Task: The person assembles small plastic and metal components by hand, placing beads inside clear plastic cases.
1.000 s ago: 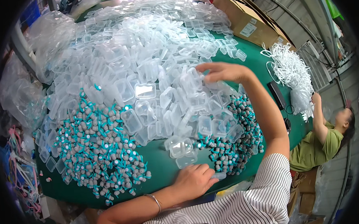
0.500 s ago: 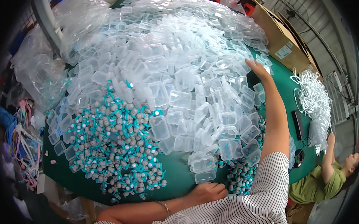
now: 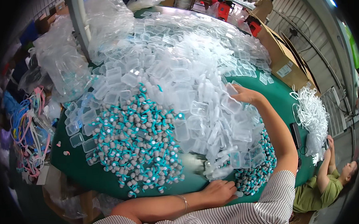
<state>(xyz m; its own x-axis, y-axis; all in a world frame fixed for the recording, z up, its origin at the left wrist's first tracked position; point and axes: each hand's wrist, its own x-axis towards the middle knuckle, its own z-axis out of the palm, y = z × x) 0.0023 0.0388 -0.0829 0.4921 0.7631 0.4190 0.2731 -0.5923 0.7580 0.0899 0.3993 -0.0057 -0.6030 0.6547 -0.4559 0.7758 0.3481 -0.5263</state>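
Note:
My right hand (image 3: 245, 95) reaches to the right side of a big heap of clear plastic boxes (image 3: 199, 108). Its fingers are apart and bear against the boxes, with the fingertips partly hidden among them. My left hand (image 3: 219, 192) rests at the table's front edge with curled fingers; what they hold, if anything, is hidden. Just ahead of it some boxes are smeared by motion. A pile of small grey pieces with teal tails (image 3: 136, 142) lies to the left. More such grey and teal pieces (image 3: 254, 176) lie beside my right forearm.
The green table (image 3: 78, 168) carries everything. At the right are a bundle of white cords (image 3: 314, 114), a black bar-shaped object (image 3: 295, 135) and a cardboard box (image 3: 283, 59). A co-worker in green (image 3: 325, 189) handles the cords. Plastic bags (image 3: 61, 57) and coloured straps (image 3: 28, 134) crowd the left.
My right hand has come nearer and leftward, the boxes shifting toward me and baring green table behind them. My left hand stays at the front edge. The whole view has shifted slightly.

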